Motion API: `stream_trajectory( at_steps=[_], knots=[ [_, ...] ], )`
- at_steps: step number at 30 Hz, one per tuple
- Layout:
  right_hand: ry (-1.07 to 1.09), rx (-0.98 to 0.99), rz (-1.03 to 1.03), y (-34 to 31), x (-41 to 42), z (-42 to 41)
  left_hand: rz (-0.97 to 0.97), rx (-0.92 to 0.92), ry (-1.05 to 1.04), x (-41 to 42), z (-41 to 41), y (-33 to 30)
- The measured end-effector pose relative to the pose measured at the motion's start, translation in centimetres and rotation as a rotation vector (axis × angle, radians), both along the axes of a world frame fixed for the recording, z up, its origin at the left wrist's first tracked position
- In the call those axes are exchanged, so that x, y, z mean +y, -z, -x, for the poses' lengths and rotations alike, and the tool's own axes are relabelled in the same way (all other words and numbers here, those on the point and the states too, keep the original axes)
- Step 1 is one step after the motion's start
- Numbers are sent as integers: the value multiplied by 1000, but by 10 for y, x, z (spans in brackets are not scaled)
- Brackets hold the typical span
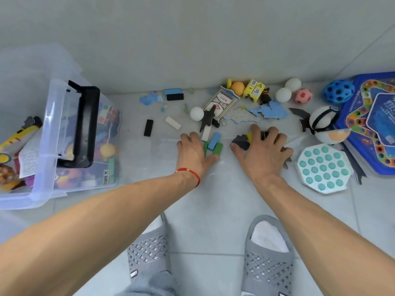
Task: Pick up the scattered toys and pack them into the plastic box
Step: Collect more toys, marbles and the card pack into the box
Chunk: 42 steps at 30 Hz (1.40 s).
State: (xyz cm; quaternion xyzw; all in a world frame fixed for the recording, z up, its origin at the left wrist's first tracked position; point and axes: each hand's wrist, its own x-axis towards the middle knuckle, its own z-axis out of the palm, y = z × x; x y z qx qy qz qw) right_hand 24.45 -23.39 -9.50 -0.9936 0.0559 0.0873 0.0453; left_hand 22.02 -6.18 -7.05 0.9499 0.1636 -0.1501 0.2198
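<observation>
The clear plastic box (48,133) with a black handle stands at the left, with several toys inside. Toys lie scattered along the wall. My left hand (192,152) rests flat on the floor, its fingers over green blocks (218,148) next to a blue block (214,141). My right hand (264,153) is curled over a dark flat piece (240,142) and a small yellow piece (249,136). A card box (221,102), white balls (196,113), a black block (148,127) and a white block (172,122) lie beyond.
At the right lie a blue board game (376,122), a teal pop-it (324,167), a black-and-white ball toy (324,122), a blue holed ball (338,91) and a pink ball (302,96). My slippered feet (267,253) stand at the bottom. The wall is close behind.
</observation>
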Motion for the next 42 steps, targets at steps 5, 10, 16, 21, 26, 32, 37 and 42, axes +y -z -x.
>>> stream_trajectory(
  at_steps=[5, 10, 16, 21, 26, 32, 37, 42],
  knots=[
    [-55, -69, -24, 7, -4, 6, 50, -22, -11, -7, -1, 4],
    [-117, -63, 43, 3, 1, 3, 14, -10, 62, -8, -2, 0],
    [-157, 0, -7, 2, -5, -9, -197, 37, 296, -13, -3, -5],
    [-241, 17, -111, 4, -10, -9, -360, 81, 449, -14, 2, -2],
    [-258, -62, -197, 14, -1, -2, -426, 94, 579, -13, 9, -3],
    [-249, 3, -318, 9, -9, 1, -329, 133, 601, -7, 11, -2],
    [-314, 36, -517, 3, -14, 12, -343, 98, 697, -2, 12, -1],
    [161, 49, -995, -19, -20, -1, -322, 69, 740, 1, 8, -4]
  ],
)
